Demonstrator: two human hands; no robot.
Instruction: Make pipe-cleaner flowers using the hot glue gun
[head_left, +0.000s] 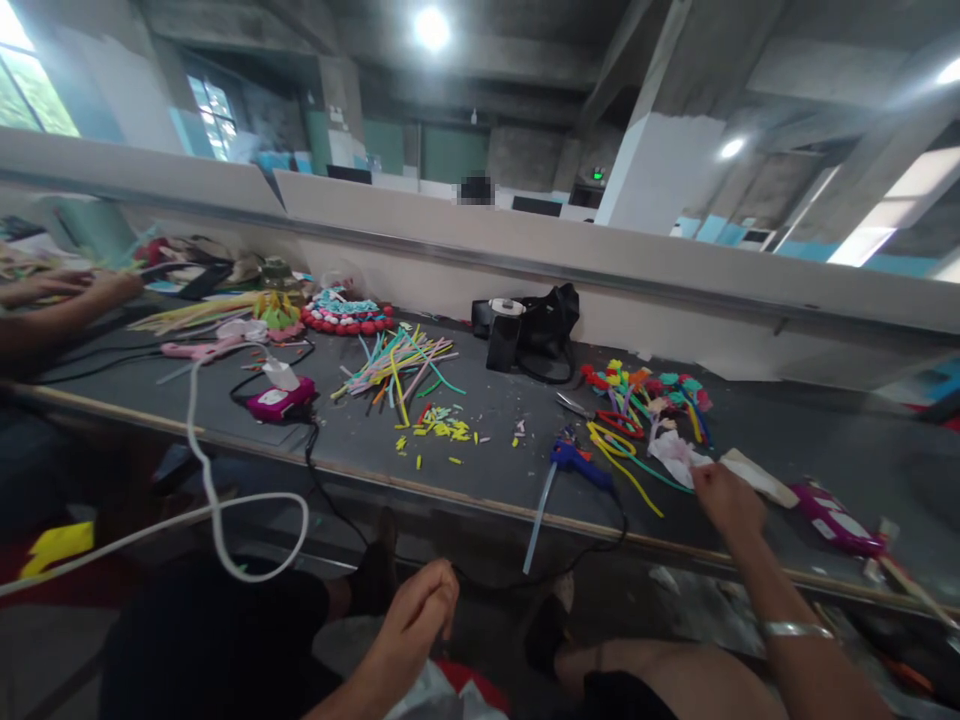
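Note:
My right hand [729, 502] is closed at the front right of the dark table, its fingers pinching the edge of a crumpled white tissue [675, 456]. Coloured pipe-cleaner flowers [652, 388] lie just behind it, with yellow stems [621, 445] looped to the left. Below the table edge, over my lap, my left hand [421, 615] has its fingers curled together; anything inside them is hidden. A blue hot glue gun [576, 462] rests between the hands on the table, its clear glue stick [541, 520] jutting past the edge. Scissors [574, 404] lie behind the gun.
Yellow cut pieces [446, 428] are scattered mid-table before a heap of pipe cleaners [405, 365]. A black bag [551, 325] leans against the partition. Magenta power strips [281, 400] sit on either side. A white cable [202, 460] hangs off the edge. Another person's hands [97, 290] work at far left.

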